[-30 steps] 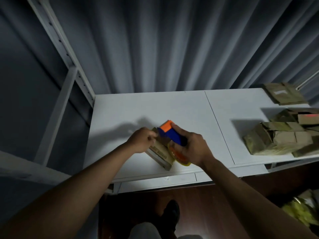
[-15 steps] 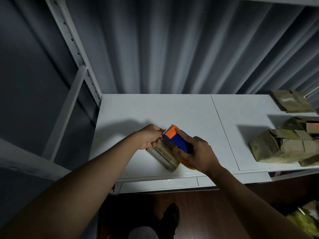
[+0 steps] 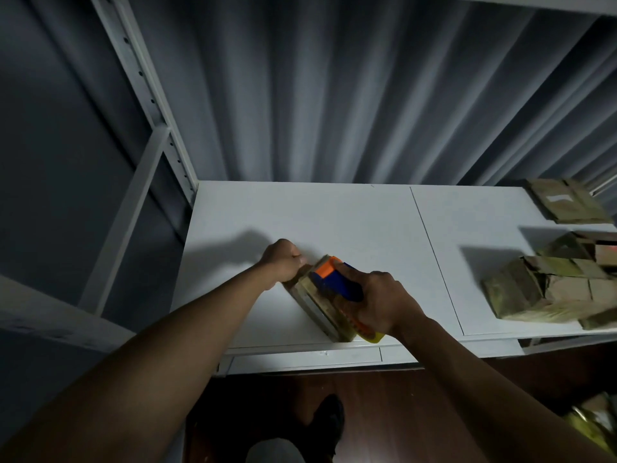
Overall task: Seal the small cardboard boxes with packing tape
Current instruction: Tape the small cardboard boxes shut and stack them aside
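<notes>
Taping is under way: left hand [image 3: 283, 262] holds the small box [image 3: 320, 302] steady; right hand [image 3: 384, 304] grips the tape dispenser [image 3: 337, 279] on top; next, probably draw tape across the seam.

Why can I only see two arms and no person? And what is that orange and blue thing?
The camera sits on the person's head and looks forward and down, so you see what they see: their own two arms reaching out, and a shoe far below.

They stand at a white table. The left hand grips the far end of a small cardboard box to keep it from sliding. The right hand holds the orange and blue thing, a tape dispenser. It carries a roll of sticky tape and is pressed on top of the box to tape it shut.

On the right lies a pile of more boxes, and one flat box lies behind it. The picture is dim and blurry there, so I cannot tell which are already taped.
</notes>
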